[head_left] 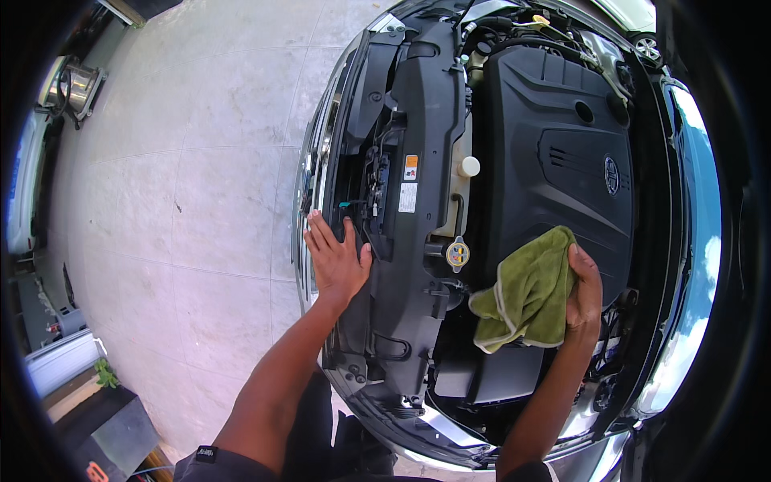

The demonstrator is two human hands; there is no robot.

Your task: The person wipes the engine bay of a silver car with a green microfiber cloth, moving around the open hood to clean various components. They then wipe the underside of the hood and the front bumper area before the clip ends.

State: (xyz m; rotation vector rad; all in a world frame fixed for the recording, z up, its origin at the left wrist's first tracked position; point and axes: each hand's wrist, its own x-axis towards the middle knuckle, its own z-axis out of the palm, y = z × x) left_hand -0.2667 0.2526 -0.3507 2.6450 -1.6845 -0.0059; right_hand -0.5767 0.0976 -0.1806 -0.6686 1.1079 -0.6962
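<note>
**Wiping the engine cover with a braced stance**

Forearms come up from the lower edge, and I read the two hands as doing different jobs. Left hand (337,261) lies flat and open on the black front panel (418,241) at the nose of the car (691,241), fingers spread, gripping nothing; it works as a prop. Right hand (584,289) is closed around a green cloth (526,297), bunching it at one edge while the rest drapes over the near corner of the engine cover (554,161).

To do this wipe well, I judge the cloth wants folding into a flat pad, since the loose hanging edge could drag into the gap below the cover, where hoses and brackets sit. I would keep the strokes on the cover's smooth face, working from the far side back toward the body, and steer clear of the yellow cap (458,255) and the white cap (470,166) just beside the cover, so neither gets knocked. The left palm looks well placed; I would keep weight on the solid panel rather than on the thin trim at its edge.

Pale paving (201,201) lies to the left of the car.
</note>
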